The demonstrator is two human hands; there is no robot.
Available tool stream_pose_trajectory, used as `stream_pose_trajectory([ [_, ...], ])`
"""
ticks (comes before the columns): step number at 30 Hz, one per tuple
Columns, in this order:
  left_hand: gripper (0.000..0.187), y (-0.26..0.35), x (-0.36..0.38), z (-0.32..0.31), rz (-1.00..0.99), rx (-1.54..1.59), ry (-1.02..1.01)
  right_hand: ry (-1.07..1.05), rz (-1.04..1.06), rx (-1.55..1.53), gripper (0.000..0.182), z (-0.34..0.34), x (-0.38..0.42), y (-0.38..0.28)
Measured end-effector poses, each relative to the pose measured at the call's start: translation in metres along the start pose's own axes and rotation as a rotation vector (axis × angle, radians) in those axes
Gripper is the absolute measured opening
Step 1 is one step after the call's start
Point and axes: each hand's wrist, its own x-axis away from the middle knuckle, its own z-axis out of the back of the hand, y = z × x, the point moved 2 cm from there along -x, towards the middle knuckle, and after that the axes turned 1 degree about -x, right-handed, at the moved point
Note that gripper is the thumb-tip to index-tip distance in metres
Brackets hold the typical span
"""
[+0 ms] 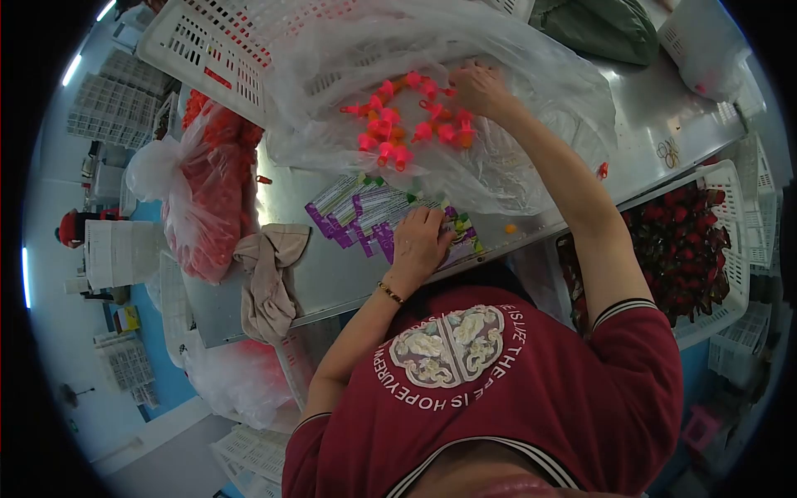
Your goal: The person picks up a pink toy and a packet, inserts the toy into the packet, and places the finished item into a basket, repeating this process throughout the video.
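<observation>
My left hand (419,241), with a beaded bracelet on its wrist, lies with its fingers out across overlapping purple, green and white printed packets (353,217) near the table's front edge. My right hand (481,87) reaches farther out over a crumpled clear plastic bag (531,124). Its fingers are curled, and what they hold, if anything, is hidden. Just left of it, small bright pink and orange plastic pieces (386,124) lie in a loose cluster on the bag. A single red piece (603,170) rests on the table to the right.
On the metal table (324,278) lies a beige cloth (274,278), beside a bag of red pieces (203,199). A white basket (212,62) stands tilted at the back left. Dark red pieces fill a crate (730,241) at my right. Rubber bands (667,153) lie near the right edge.
</observation>
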Motion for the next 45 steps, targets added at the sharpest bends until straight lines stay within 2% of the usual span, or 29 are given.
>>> stream_pose_trajectory([
  [1,0.030,0.000,-0.001,0.000,0.001,0.003,0.004,0.000,0.001,-0.002,0.032,-0.004,-0.003,-0.007],
  [3,0.030,-0.001,-0.002,-0.001,0.005,-0.003,-0.001,0.155,0.188,-0.084,0.030,-0.019,-0.014,-0.033],
  [5,0.030,-0.001,-0.002,-0.002,0.009,-0.012,-0.011,0.024,0.318,-0.258,0.032,-0.046,-0.029,-0.070],
  [7,0.031,0.001,-0.001,0.000,0.007,-0.023,-0.010,0.261,0.348,-0.218,0.030,-0.047,-0.021,-0.113],
  [8,0.031,0.001,-0.001,-0.001,0.008,-0.030,-0.013,0.263,0.348,-0.225,0.030,-0.056,-0.029,-0.128],
  [10,0.031,0.000,0.000,-0.001,-0.042,-0.026,0.036,0.458,0.295,-0.122,0.029,-0.079,-0.043,-0.149],
  [12,0.031,0.001,0.000,-0.001,-0.035,-0.027,0.021,0.411,0.238,-0.097,0.028,-0.088,-0.050,-0.159],
  [14,0.031,0.000,-0.002,-0.002,-0.021,-0.021,0.010,0.356,0.186,-0.069,0.027,-0.092,-0.052,-0.155],
  [17,0.030,-0.001,-0.002,-0.003,-0.001,-0.017,-0.009,0.299,0.285,-0.025,0.027,-0.080,-0.042,-0.145],
  [21,0.029,-0.004,-0.002,-0.005,0.064,0.036,0.021,0.554,0.352,-0.223,0.027,-0.042,-0.001,-0.104],
  [26,0.029,-0.008,-0.004,-0.002,0.133,0.095,0.053,0.552,0.295,-0.224,0.024,-0.032,0.079,-0.047],
  [31,0.021,-0.006,-0.009,-0.002,0.044,-0.051,0.034,0.447,0.171,-0.207,0.020,-0.039,0.110,-0.034],
  [34,0.020,0.000,-0.011,-0.001,-0.034,-0.149,0.068,0.471,0.241,-0.104,0.021,-0.047,0.114,-0.037],
  [36,0.017,-0.001,-0.013,-0.002,-0.038,-0.179,0.063,0.596,0.295,-0.095,0.019,-0.048,0.116,-0.042],
  [40,0.008,-0.006,-0.016,-0.008,-0.038,-0.253,0.039,0.537,0.354,-0.046,0.016,-0.047,0.116,-0.040],
  [43,0.007,-0.007,-0.016,-0.009,-0.071,-0.294,0.065,0.547,0.307,-0.209,0.013,-0.030,0.132,-0.041],
  [45,0.007,-0.006,-0.013,-0.005,-0.034,-0.233,0.098,0.467,0.164,-0.601,0.015,-0.019,0.146,-0.044],
])
